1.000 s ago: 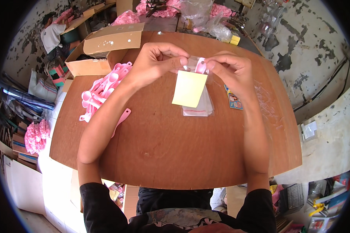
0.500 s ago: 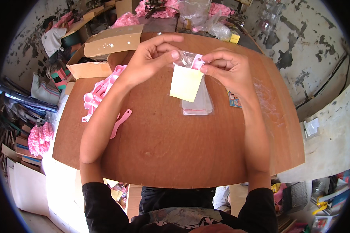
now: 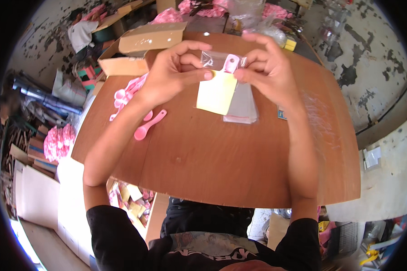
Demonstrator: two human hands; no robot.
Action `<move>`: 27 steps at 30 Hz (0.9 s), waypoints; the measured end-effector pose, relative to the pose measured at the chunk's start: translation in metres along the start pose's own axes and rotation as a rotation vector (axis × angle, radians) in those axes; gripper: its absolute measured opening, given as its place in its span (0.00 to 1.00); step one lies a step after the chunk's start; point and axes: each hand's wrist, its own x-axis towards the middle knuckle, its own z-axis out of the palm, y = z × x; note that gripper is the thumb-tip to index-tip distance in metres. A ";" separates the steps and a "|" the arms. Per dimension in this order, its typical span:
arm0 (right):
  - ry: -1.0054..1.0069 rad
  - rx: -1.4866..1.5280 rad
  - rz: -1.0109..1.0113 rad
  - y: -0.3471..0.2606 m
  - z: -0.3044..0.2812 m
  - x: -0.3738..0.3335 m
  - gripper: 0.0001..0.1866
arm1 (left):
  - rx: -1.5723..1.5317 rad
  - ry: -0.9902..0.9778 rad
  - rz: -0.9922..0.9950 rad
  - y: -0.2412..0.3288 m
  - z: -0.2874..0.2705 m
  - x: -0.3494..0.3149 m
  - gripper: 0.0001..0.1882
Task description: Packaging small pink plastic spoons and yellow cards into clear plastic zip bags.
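Observation:
In front of me, above the table, both hands pinch a clear plastic bag [image 3: 212, 58] with a pale yellow card [image 3: 215, 94] in or against it. The end of a pink spoon-like handle [image 3: 231, 63], with a hole, sticks up behind the card's top edge. My left hand [image 3: 178, 70] grips the bag's left side, thumb on the card's upper corner. My right hand [image 3: 269, 70] pinches the right side beside the handle, forefinger raised. Beneath lies a stack of clear bags [image 3: 243, 106]. A loose pink measuring spoon [image 3: 149, 126] lies near my left forearm, which partly hides a pink spoon pile [image 3: 127, 92].
An open cardboard box [image 3: 124, 66] stands at the table's far left. A small printed card [image 3: 281, 113] is partly hidden by my right forearm. Pink bundles and a yellow block [image 3: 290, 44] sit beyond the far edge. Another person [image 3: 81, 37] is at the far left.
My right fingers have moved from the pink handle to the bag's edge beside it. The handle's end shows more fully. The view has shifted, revealing the loose spoon's bowl.

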 end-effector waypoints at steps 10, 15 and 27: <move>0.065 -0.275 0.030 -0.034 -0.024 -0.001 0.18 | 0.799 0.847 0.071 0.077 -0.111 -0.297 0.20; 0.029 -0.275 0.045 -0.010 -0.028 0.002 0.16 | 1.395 0.755 -0.671 0.016 -0.100 -0.466 0.20; -0.318 -0.502 0.394 0.057 -0.045 -0.002 0.19 | 0.819 -0.182 0.350 0.055 0.070 -0.175 0.06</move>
